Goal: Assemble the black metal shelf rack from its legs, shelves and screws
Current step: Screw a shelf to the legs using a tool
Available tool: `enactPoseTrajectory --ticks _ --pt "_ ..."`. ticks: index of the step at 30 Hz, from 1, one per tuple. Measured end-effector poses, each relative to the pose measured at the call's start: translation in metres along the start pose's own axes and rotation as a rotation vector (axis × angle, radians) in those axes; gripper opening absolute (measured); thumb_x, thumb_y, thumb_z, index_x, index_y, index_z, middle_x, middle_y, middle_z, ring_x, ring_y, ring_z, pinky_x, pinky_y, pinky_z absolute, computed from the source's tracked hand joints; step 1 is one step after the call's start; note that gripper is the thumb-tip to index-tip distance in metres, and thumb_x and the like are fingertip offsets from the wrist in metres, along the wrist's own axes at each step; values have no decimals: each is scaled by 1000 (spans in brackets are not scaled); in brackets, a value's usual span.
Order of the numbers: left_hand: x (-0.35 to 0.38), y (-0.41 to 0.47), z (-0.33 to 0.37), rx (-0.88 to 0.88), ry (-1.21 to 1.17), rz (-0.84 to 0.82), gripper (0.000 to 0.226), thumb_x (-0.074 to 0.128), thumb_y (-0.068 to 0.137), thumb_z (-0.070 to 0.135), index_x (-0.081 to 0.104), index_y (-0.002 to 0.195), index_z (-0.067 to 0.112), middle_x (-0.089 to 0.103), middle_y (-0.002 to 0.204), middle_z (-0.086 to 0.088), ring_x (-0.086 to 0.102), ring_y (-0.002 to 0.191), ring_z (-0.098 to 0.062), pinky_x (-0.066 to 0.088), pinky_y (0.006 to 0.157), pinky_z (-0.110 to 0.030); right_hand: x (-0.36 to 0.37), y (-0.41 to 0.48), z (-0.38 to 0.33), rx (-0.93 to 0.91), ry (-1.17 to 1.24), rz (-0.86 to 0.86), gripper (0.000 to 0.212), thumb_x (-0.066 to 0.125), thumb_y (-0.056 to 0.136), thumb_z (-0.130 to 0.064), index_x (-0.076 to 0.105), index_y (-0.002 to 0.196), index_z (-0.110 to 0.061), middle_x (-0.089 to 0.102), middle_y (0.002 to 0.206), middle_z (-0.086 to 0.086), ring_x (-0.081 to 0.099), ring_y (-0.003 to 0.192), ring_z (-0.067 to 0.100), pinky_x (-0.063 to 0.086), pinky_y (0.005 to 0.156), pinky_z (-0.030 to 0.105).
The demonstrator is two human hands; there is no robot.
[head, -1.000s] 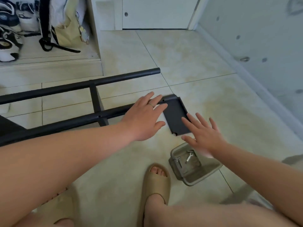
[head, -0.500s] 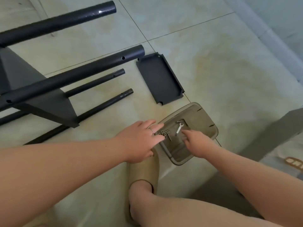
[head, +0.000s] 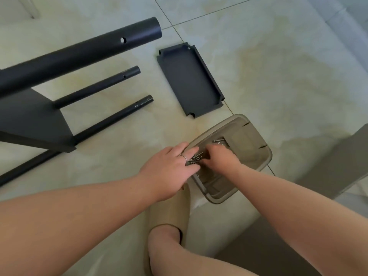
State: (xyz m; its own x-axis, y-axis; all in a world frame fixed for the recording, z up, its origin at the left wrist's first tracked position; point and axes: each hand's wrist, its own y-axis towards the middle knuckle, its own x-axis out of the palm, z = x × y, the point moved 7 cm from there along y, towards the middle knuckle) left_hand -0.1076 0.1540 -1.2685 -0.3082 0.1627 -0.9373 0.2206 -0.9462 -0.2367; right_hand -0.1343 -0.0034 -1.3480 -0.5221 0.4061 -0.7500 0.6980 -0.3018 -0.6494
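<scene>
Two bare hands met over a translucent, smoky-brown plastic tub (head: 256,136) with rounded corners, which sat on the glossy, pale marbled floor tiles (head: 278,76). In the head view the left hand (head: 169,170) lay flat and relaxed. Its straight fingers rested across the tub's near rim and reached onto the small silvery screws (head: 196,157) heaped inside, and a thin metal ring (head: 184,157) circled one finger. The right hand (head: 221,158) dipped into the tub from the other side with its fingers curled down among the screws. They were bunched narrowly, but whether they pinched one I could not tell.

Just beyond the tub, close to its far rim but apart from it, lay a small rectangular shelf (head: 189,80) of matte black metal, with raised edges and notched corners.

To the left lay three round black legs, all matte tubes with open ends. The widest-looking leg (head: 79,54) had a round hole near its tip. A slimmer leg (head: 99,86) lay below it, and a scuffed leg (head: 111,118) ran long and diagonal across the tiles. A flat black panel (head: 33,116) with a sharp corner sat at the left edge, crossing over the scuffed leg.

A soft, tan rubbery slipper (head: 171,208) on the person's foot touched the tub's near corner.
</scene>
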Motion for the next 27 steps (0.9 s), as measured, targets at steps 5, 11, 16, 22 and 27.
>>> enactPoseTrajectory --ticks 5,11,16,22,27 --pt "-1 1 0 -15 -30 -22 51 49 99 32 37 149 32 9 167 -10 7 151 -34 26 115 -45 12 3 -11 52 20 -45 23 57 98 -19 61 117 -8 65 113 15 65 101 32 56 89 43" --pt "-19 -8 -5 -34 -82 -30 52 53 96 25 40 146 28 5 168 -7 8 153 -24 23 118 -41 -13 -25 -14 43 195 102 8 57 93 -17 59 97 -10 63 88 6 61 80 23 52 68 34" --pt "-65 -41 -32 -119 -3 -3 41 51 95 23 49 136 20 20 164 -8 16 150 -24 27 116 -40 -58 -68 -36 -81 374 228 15 61 96 -16 66 110 -16 71 94 -2 65 85 14 47 71 17" --pt "-148 -110 -58 -187 9 158 37 45 100 24 44 137 26 49 137 5 49 119 -17 45 89 -30 -137 -122 -116 -286 502 406 11 69 91 -18 61 84 -22 61 67 -9 53 55 2 41 50 11" --pt "-223 -186 -80 -308 -7 526 21 49 96 23 52 117 20 55 109 3 54 96 -19 41 70 -30 -185 -169 -209 -509 449 412 17 64 90 -10 61 83 -26 56 62 -15 47 55 4 39 52 12"
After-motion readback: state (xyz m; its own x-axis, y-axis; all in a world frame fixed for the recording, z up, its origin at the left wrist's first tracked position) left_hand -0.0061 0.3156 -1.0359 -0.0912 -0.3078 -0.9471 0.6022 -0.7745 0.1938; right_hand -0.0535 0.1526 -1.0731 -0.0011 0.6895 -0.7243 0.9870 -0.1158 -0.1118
